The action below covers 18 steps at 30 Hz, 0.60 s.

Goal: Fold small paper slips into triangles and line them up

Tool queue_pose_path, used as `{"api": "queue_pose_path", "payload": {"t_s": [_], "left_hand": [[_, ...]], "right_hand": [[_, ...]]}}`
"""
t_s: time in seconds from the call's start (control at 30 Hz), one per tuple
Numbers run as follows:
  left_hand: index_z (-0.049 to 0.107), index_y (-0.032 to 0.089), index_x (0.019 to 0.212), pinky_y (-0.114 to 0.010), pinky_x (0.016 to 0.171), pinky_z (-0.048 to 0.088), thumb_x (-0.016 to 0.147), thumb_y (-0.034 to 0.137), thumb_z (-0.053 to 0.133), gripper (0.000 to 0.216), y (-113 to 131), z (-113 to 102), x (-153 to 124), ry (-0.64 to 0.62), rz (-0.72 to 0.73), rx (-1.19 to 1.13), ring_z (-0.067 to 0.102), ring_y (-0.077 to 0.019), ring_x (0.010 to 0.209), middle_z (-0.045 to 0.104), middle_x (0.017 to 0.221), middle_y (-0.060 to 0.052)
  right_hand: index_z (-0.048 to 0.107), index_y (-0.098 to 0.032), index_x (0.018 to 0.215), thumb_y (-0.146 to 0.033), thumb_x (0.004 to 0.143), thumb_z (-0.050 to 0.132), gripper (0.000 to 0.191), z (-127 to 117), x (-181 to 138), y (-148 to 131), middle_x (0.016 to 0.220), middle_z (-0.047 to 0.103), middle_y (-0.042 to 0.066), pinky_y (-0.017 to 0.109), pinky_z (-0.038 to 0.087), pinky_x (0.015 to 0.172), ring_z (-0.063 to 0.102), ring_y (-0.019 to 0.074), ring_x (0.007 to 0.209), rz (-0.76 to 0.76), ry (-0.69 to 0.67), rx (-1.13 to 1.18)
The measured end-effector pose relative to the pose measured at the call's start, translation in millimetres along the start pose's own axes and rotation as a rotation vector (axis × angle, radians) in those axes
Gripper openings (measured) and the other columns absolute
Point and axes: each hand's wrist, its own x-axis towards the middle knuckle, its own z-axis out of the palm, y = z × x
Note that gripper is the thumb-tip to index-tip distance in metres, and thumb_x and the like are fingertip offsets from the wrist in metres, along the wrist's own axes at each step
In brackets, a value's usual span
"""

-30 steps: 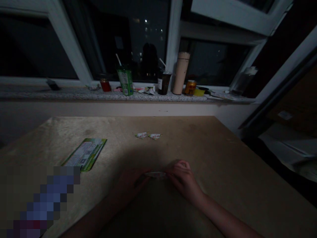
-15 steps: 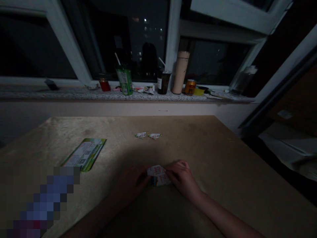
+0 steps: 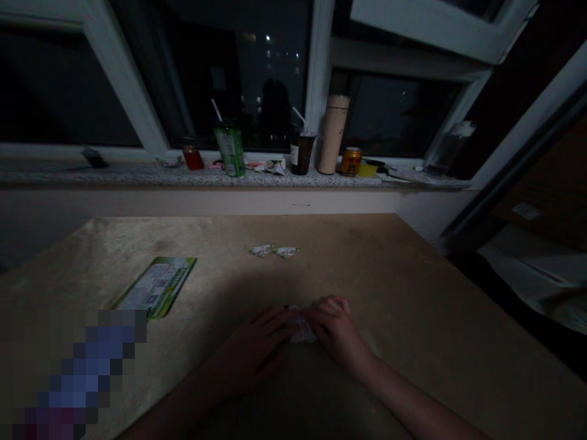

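A small printed wrapper (image 3: pixel 302 330), white with coloured print and visible creases, lies on the table between my two hands. My left hand (image 3: pixel 259 342) rests with its fingers stretched out, the fingertips over the wrapper's left part and hiding it. At the wrapper's right edge, my right hand (image 3: pixel 337 327) has its thumb and fingers pinched on it. Beyond my hands lie two small folded printed pieces, the left piece (image 3: pixel 262 250) and the right piece (image 3: pixel 286 252), side by side.
A green-and-white printed packet (image 3: pixel 158 287) lies flat on the wooden table (image 3: pixel 389 263) at left; a blurred-out patch covers the area below it. On the windowsill (image 3: pixel 270 179) stand a green cup (image 3: pixel 230 150), a dark drink cup (image 3: pixel 302 153), a beige flask (image 3: pixel 333 134) and an orange can (image 3: pixel 351 162).
My left hand has moved from pinching the wrapper's left edge to lying over it with fingers extended, covering more of it. My right hand has stayed nearly still.
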Motion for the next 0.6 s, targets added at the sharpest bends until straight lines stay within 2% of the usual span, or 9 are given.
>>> {"api": "queue_pose_path", "payload": {"t_s": [0.1,0.17,0.27,0.4,0.6], "left_hand": [[0.029,0.027,0.142,-0.045,0.110,0.023,0.088,0.029,0.053,0.059,1,-3,0,-0.089,0.055,-0.010,0.030,-0.0241,0.134,0.028,0.150,-0.004],[0.025,0.027,0.144,-0.045,0.110,0.021,0.089,0.031,0.051,0.061,0,-4,0,-0.119,0.058,-0.009,0.028,-0.0238,0.135,0.026,0.150,-0.005],[0.025,0.027,0.144,-0.044,0.110,0.022,0.090,0.034,0.050,0.060,0,-4,-1,-0.121,0.058,-0.003,0.028,-0.0238,0.135,0.028,0.149,-0.005],[0.031,0.027,0.141,-0.045,0.109,0.024,0.090,0.036,0.051,0.056,2,-5,0,-0.105,0.047,0.020,0.031,-0.0249,0.133,0.034,0.147,-0.006],[0.031,0.027,0.142,-0.050,0.109,0.020,0.086,0.036,0.056,0.062,2,-1,-2,-0.077,0.026,0.043,0.034,-0.0269,0.131,0.038,0.144,-0.006]], "right_hand": [[0.066,-0.029,0.105,-0.018,0.089,0.055,0.022,1,0,1,0.074,0.063,0.000,0.034,0.032,0.083,0.055,0.0164,0.080,-0.014,-0.005,-0.013],[0.067,-0.029,0.104,-0.018,0.089,0.055,0.022,2,0,1,0.075,0.062,0.001,0.035,0.032,0.083,0.054,0.0171,0.081,-0.019,-0.005,-0.010],[0.067,-0.028,0.102,-0.019,0.088,0.057,0.020,1,0,-2,0.078,0.060,0.002,0.037,0.032,0.084,0.053,0.0187,0.083,-0.021,0.003,-0.019],[0.065,-0.025,0.104,-0.025,0.085,0.060,0.019,-3,-2,-7,0.088,0.060,0.005,0.041,0.032,0.087,0.052,0.0209,0.088,-0.042,-0.018,-0.039],[0.061,-0.023,0.109,-0.035,0.078,0.067,0.034,-6,-4,-10,0.099,0.062,0.006,0.046,0.028,0.097,0.050,0.0234,0.097,-0.101,-0.035,-0.041]]}}
